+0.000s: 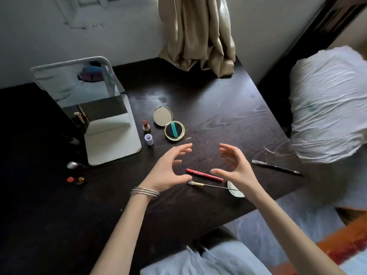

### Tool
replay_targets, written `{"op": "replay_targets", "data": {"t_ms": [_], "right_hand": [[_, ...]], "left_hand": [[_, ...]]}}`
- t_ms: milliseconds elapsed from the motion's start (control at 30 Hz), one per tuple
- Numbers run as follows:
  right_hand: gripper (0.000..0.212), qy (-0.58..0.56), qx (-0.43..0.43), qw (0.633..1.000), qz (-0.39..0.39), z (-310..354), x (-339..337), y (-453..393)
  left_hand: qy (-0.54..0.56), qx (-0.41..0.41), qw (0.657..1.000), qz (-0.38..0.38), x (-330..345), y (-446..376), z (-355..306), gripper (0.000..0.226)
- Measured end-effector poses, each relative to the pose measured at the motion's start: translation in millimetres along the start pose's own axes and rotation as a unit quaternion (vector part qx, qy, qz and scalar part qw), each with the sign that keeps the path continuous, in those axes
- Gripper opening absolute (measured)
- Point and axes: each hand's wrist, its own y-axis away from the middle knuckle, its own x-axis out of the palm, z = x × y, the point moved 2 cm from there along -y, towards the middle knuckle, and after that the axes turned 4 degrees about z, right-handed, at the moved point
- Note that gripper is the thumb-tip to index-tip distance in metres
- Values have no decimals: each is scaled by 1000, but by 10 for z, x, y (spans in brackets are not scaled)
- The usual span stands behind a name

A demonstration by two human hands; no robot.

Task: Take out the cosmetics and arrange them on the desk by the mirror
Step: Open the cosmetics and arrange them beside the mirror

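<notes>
Both hands hover at the frame's centre over the dark desk (228, 108): the left hand (168, 167) and right hand (236, 165) each keep a wide, empty grip, fingers loosely spread. Beneath them lie a red pencil (204, 175) and a thin brush (208, 184); the open compact (168, 126) sits near the mirror (95, 116) at upper left. A careless sweep could roll the pencil off the desk's near edge.

On the desk (218, 108) are counted one mirror (83, 100), three lipsticks (146, 126), one open compact (168, 125), one red pencil (204, 175), one brush (208, 185), one black pencil (276, 166), one small cap (149, 139).
</notes>
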Motion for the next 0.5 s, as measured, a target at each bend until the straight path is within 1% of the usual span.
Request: {"op": "replay_targets", "data": {"t_ms": [100,267,400,500], "right_hand": [[74,24,6,1000,13,-216,-264,135],[74,64,24,996,59,-636,-647,304],[78,119,38,987,99,-981,-796,334],[89,162,24,977,139,-1159,-805,331]], "left_hand": [[27,-11,999,-15,441,-41,28,78],[73,-48,996,-4,1103,-161,100,77],[85,-73,993,-24,1446,-227,179,78],[81,-88,992,-39,1593,-236,238,77]]}}
